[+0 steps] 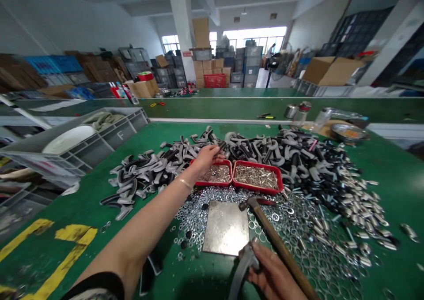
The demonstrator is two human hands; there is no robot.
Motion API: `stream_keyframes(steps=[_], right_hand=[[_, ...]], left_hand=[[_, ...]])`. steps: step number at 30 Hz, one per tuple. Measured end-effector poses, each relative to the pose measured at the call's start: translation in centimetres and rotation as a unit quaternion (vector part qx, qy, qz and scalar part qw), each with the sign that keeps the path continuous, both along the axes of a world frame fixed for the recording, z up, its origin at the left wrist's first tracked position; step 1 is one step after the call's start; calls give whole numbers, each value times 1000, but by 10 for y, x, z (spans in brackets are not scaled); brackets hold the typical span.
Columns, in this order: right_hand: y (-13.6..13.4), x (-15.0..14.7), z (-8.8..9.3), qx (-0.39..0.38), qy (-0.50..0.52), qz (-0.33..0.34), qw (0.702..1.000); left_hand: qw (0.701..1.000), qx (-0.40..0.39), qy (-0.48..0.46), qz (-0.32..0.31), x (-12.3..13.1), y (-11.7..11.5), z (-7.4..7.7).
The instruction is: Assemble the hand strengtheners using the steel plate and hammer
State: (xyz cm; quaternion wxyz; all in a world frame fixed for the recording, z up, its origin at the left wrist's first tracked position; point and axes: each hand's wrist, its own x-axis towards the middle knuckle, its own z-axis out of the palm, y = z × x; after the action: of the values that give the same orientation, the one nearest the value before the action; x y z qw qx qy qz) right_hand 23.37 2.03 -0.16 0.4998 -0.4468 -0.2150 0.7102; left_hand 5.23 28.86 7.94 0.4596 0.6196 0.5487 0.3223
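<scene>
My left hand (205,159) reaches over the left red tray (213,174), its fingertips pinching a small dark part at the edge of a heap of curved grey-and-black metal clips (265,152). My right hand (271,273) is at the bottom of the view, gripping a wooden-handled hammer (278,242) together with a curved grey clip (247,264). A second red tray (256,177) of small metal pieces adjoins the first. In front of the trays, a flat steel plate (225,228) lies among scattered steel washers (281,229).
Silver sleeved bolts (351,203) spread right across the green workbench (380,264). A grey crate (96,139) stands at left. Beyond, a second green bench holds cans (296,111) and a metal bowl (347,132). Stacked crates and cardboard boxes (212,66) line the far room.
</scene>
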Motion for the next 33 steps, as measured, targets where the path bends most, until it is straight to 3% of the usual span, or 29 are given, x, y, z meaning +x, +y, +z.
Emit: stream_keyframes(steps=[1,2,4,7,10,13,19,24,29,33], right_hand=[[-3,2,2,1,-19,22,1000],[-5,3,3,3,-52,45,998],[-6,5,4,34,-161,59,985],[-6,3,8,128,-353,57,925],[-8,-4,17,203,-474,66,854],[-16,-12,28,240,-526,89,811],[-35,-24,43,279,-553,105,778],[-42,-31,54,305,-572,115,753],[-48,-32,57,324,-570,114,746],[-55,-31,54,333,-552,93,759]], left_hand=[[999,9,-46,0,-13,-26,-4],[987,3,-159,-23,-25,-55,-9],[946,-53,-310,-74,-46,-113,-18],[904,-130,-395,-96,-61,-187,-25],[874,-181,-442,-86,-63,-229,-21],[866,-183,-463,-46,-60,-248,-17],[955,-142,-257,-33,-39,-286,-29],[971,-136,-197,-19,-21,-306,-36],[981,-124,-145,-41,-11,-314,-36],[987,-104,-119,-38,-11,-324,-49]])
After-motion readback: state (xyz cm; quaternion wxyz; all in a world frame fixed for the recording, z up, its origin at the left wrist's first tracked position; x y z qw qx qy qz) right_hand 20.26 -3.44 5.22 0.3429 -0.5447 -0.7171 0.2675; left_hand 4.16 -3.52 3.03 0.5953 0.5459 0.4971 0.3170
